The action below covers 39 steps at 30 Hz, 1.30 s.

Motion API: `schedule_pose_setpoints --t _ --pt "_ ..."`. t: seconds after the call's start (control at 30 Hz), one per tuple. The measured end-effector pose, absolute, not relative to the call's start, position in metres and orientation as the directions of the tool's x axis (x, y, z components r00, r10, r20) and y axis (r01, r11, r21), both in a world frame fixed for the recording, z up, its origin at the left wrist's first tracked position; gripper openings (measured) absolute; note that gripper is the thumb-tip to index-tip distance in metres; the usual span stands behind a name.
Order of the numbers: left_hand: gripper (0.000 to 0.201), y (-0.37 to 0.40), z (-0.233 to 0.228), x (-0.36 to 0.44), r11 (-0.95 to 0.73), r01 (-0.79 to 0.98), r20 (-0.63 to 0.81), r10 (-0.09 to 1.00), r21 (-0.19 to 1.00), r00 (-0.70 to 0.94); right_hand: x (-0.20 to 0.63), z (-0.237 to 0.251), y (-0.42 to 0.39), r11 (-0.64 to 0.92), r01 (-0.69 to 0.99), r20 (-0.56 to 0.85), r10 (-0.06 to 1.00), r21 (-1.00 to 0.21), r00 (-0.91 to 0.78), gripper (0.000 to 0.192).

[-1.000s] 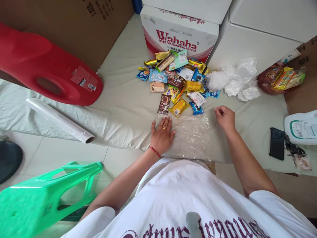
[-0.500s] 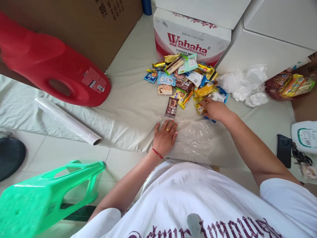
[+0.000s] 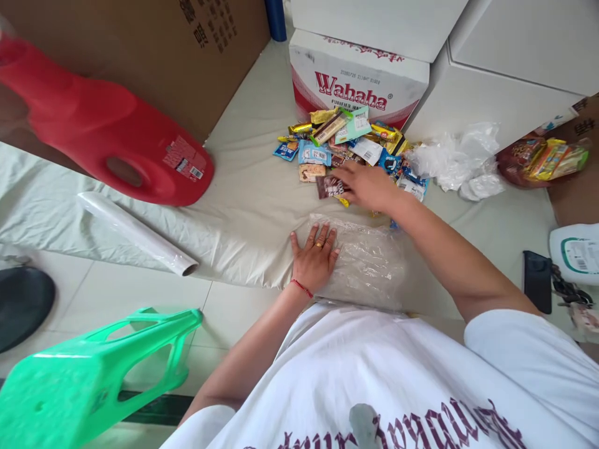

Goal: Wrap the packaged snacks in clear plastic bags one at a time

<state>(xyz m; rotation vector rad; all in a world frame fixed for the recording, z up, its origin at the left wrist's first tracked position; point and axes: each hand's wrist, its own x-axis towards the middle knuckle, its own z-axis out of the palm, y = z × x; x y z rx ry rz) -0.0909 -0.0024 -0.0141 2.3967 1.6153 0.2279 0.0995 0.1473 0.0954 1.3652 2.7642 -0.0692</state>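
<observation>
My left hand (image 3: 314, 265) lies flat with fingers spread on a clear plastic bag (image 3: 369, 265) at the front edge of the cloth-covered surface. Over the front of a pile of wrapped snacks, my right hand (image 3: 372, 187) has its fingers stretched out and slightly apart. Its fingertips touch a brown cocoa snack packet (image 3: 329, 187), and the hand hides part of the pile. Around it are a light blue packet (image 3: 314, 153), a pale green packet (image 3: 353, 125), a biscuit packet (image 3: 312, 173) and several yellow wrappers (image 3: 395, 138).
Behind the pile stands a Wahaba-style white carton (image 3: 360, 78). Crumpled clear plastic (image 3: 468, 162) and a bag of snacks (image 3: 538, 162) lie right. Left are a red jug (image 3: 140, 137), a plastic-film roll (image 3: 138, 232) and a green stool (image 3: 93, 368). A phone (image 3: 537, 280) lies far right.
My right hand has moved left across the pile. The brown cocoa packet has turned sideways and shifted back towards the other snacks, off the bag's edge. My left hand stays on the bag.
</observation>
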Motion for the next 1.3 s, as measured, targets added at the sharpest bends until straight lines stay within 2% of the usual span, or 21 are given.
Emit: schedule_pose_setpoints --t 0.07,0.17,0.3,0.4,0.47,0.5,0.57,0.63,0.67,0.7,0.77,0.83,0.87,0.97,1.03,1.13,1.23,1.3 --pt "0.057 -0.002 -0.015 -0.089 -0.344 0.891 0.001 0.933 0.296 0.36 0.122 0.112 0.119 0.529 0.843 -0.005 0.847 -0.101 -0.532 0.061" --pt "0.057 0.0 -0.015 -0.089 -0.323 0.891 0.008 0.941 0.318 0.338 0.138 0.112 0.064 0.518 0.818 -0.083 0.83 -0.249 -0.551 0.06" --pt "0.057 0.004 -0.016 -0.091 -0.285 0.892 0.015 0.954 0.351 0.299 0.134 0.073 0.01 0.483 0.811 -0.201 0.804 -0.329 -0.56 0.053" --pt "0.057 0.005 -0.017 -0.092 -0.272 0.898 0.018 0.959 0.345 0.284 0.135 0.058 -0.002 0.411 0.828 -0.188 0.843 -0.38 -0.504 0.04" --pt "0.057 0.005 -0.018 -0.092 -0.276 0.903 0.02 0.958 0.331 0.286 0.141 0.061 0.002 0.356 0.814 -0.165 0.866 -0.459 -0.472 0.032" --pt "0.057 0.005 -0.018 -0.092 -0.278 0.904 0.019 0.958 0.324 0.287 0.145 0.065 0.007 0.34 0.783 -0.171 0.857 -0.522 -0.486 0.034" --pt "0.056 0.004 -0.018 -0.092 -0.28 0.908 0.016 0.957 0.311 0.29 0.152 0.072 0.02 0.332 0.667 -0.222 0.766 -0.667 -0.604 0.041" --pt "0.056 0.004 -0.017 -0.092 -0.284 0.911 0.012 0.956 0.298 0.294 0.156 0.073 0.034 0.327 0.553 -0.273 0.613 -0.767 -0.741 0.041" --pt "0.056 0.004 -0.017 -0.092 -0.285 0.913 0.009 0.955 0.293 0.295 0.156 0.07 0.04 0.33 0.544 -0.3 0.565 -0.771 -0.768 0.039" --pt "0.057 0.004 -0.017 -0.093 -0.284 0.914 0.007 0.955 0.289 0.295 0.154 0.067 0.045 0.343 0.588 -0.336 0.569 -0.732 -0.75 0.035" --pt "0.057 0.004 -0.017 -0.093 -0.282 0.916 0.004 0.956 0.287 0.293 0.148 0.057 0.048 0.358 0.766 -0.387 0.702 -0.533 -0.598 0.03" --pt "0.057 0.004 -0.017 -0.092 -0.283 0.915 0.003 0.956 0.287 0.294 0.14 0.049 0.043 0.338 0.882 -0.327 0.835 -0.328 -0.442 0.035" --pt "0.056 0.004 -0.017 -0.092 -0.284 0.915 0.003 0.955 0.286 0.296 0.136 0.047 0.037 0.345 0.896 -0.28 0.864 -0.28 -0.42 0.041" --pt "0.056 0.004 -0.016 -0.091 -0.278 0.918 0.002 0.957 0.284 0.289 0.126 0.041 0.017 0.434 0.85 -0.235 0.829 -0.299 -0.507 0.05" --pt "0.056 0.005 -0.016 -0.091 -0.265 0.922 0.001 0.961 0.283 0.277 0.127 0.039 0.009 0.449 0.821 -0.248 0.801 -0.353 -0.545 0.047" --pt "0.056 0.005 -0.017 -0.09 -0.269 0.92 0.007 0.96 0.286 0.279 0.144 0.042 0.019 0.382 0.83 -0.121 0.878 -0.407 -0.463 0.036" --pt "0.056 0.005 -0.019 -0.091 -0.281 0.915 0.022 0.958 0.289 0.287 0.181 0.051 0.055 0.268 0.918 0.075 0.963 -0.293 -0.257 0.038" --pt "0.056 0.005 -0.021 -0.091 -0.284 0.914 0.03 0.957 0.29 0.288 0.206 0.053 0.084 0.281 0.935 0.086 0.959 -0.216 -0.269 0.043"
